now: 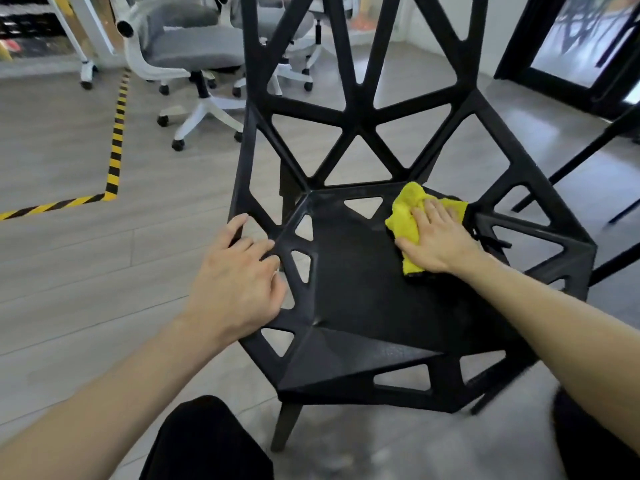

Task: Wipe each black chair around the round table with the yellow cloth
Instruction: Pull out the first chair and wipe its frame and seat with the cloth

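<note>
Couple of grey office chairs (194, 46) on white wheeled bases out back, plus yellow-black hazard tape (116, 154) across the wood floor (69, 271).

Grey office chairs (194, 46) on taped (116, 150) wood-plank floor (69, 258).

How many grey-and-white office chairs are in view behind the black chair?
2: one office chair at upper left beside the striped floor tape, another behind the black chair backrest, mostly hidden. More may be hidden.

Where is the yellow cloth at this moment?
In the head view, the yellow cloth lies on the back right part of the black chair seat, pressed flat under the right hand.
</note>
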### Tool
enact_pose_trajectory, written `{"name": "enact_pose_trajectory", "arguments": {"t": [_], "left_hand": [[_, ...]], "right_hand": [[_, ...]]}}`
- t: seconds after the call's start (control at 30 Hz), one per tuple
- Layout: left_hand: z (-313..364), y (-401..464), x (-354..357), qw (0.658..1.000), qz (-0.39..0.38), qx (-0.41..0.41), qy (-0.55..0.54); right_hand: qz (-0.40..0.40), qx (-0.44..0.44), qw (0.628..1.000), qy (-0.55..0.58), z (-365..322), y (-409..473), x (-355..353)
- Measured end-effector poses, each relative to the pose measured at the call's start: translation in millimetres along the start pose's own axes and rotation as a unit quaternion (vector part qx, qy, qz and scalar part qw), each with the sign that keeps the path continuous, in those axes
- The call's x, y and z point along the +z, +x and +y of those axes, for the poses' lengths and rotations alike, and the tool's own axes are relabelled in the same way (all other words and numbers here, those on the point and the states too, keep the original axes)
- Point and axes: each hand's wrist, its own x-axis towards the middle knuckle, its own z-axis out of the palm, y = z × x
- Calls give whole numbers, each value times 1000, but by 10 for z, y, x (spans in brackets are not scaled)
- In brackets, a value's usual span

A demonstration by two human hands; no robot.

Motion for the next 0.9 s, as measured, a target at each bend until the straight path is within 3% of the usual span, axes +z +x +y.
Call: {"name": "enact_pose_trajectory", "arguments": {"t": [0.07, 0.2, 0.3, 0.37, 0.5, 0.57, 0.67, 0.77, 0.83, 0.9], "left_hand": [[6, 12, 24, 1000, 5, 1, 1], [14, -10, 22, 1000, 4, 16, 3], [3, -22, 15, 1000, 2, 15, -6], [-3, -5, 10, 1000, -7, 14, -9], [-8, -2, 25, 1000, -1, 0, -16], [-11, -13, 44, 999, 3, -6, -32], [-10, -12, 33, 999, 4, -5, -45], [-17, -35, 43, 999, 11, -8, -52], [-38, -34, 46, 998, 17, -15, -55], [-37, -19, 60, 998, 20, -17, -58]], "right_hand": [[3, -15, 999, 33, -277, 246, 65], [5, -152, 983, 106, -1240, 340, 143], [28, -206, 972, 106, -1192, 415, 182], [46, -182, 980, 64, -789, 586, 177], [59, -25, 996, 57, -292, 746, 39], [70, -61, 992, 90, -594, 623, -40], [44, -209, 959, 188, -1288, 382, -79], [23, -215, 954, 208, -1658, 373, -16], [17, -222, 965, 141, -1417, 529, 57], [24, -173, 983, 56, -801, 692, 17]]}}
